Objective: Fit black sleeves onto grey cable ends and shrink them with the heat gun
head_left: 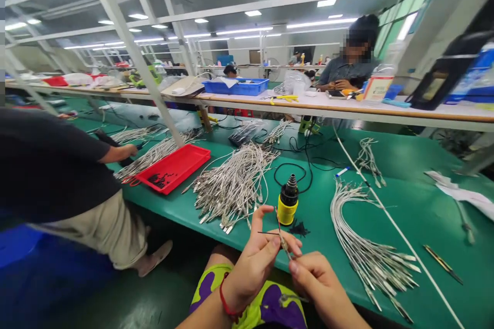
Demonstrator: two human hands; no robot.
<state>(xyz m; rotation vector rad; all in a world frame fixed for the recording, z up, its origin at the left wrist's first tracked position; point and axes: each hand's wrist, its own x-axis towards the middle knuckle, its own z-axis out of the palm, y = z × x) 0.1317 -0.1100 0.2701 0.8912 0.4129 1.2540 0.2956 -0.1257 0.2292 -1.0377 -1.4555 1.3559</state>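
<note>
My left hand [258, 259] and my right hand [316, 280] meet just in front of the green table edge, both pinched on the metal end of a thin cable [284, 242] with a small black piece sticking out to the left. A yellow and black tool [288, 200] stands upright on the green table [424, 205] just beyond my fingers, with black scraps [298, 228] beside it. A big heap of grey cables [235, 182] lies to the left of the tool. A fanned bundle of white cables [366, 247] lies to the right.
A red tray [175, 167] with black bits sits at left, by a seated person in a dark shirt [50, 164]. Tweezers [443, 264] lie at far right. Another person [349, 69] works behind a raised shelf [347, 109] holding a blue bin [237, 86].
</note>
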